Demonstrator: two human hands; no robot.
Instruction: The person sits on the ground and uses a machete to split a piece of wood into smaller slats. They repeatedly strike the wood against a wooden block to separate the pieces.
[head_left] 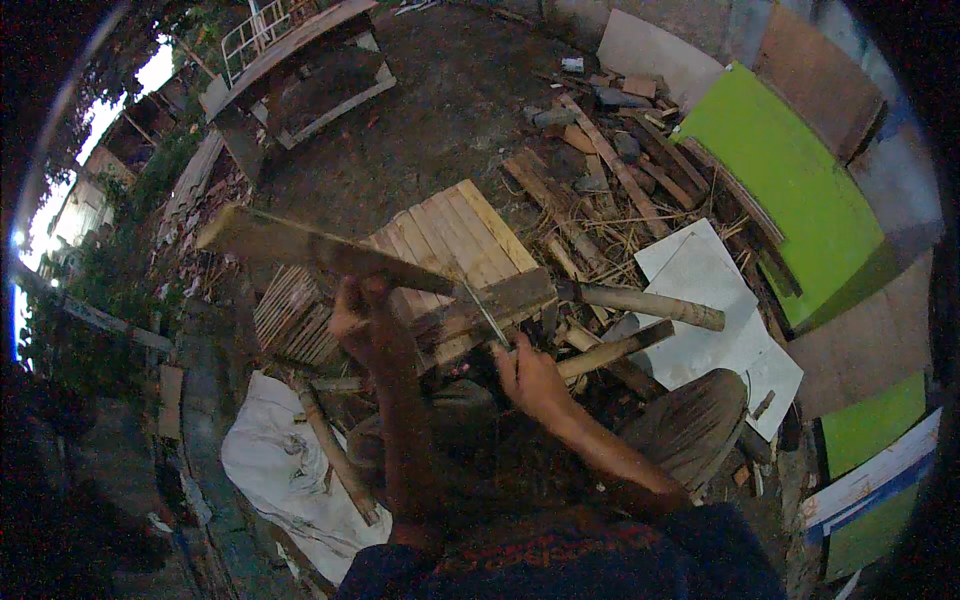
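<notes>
My left hand [364, 316] is closed around the underside of a long wooden board [270, 238], raised and slanting from the upper left down toward the middle. In my right hand [535, 378] is a tool with a thin metal blade [486, 312]; its handle is hidden by my fingers, so I cannot tell its exact kind. The blade's far end meets or nearly meets the board's right end. Just beyond and below both hands stands a slatted wooden block [462, 232], made of pale strips side by side, partly hidden by the board.
A bundle of thin slats [292, 318] lies left of the block. White sheeting [275, 460] and a round stick [335, 450] are near my left side. Scrap wood [600, 180], a white panel [705, 300] and a leaning green panel [780, 170] are at right. A table [290, 50] stands far left.
</notes>
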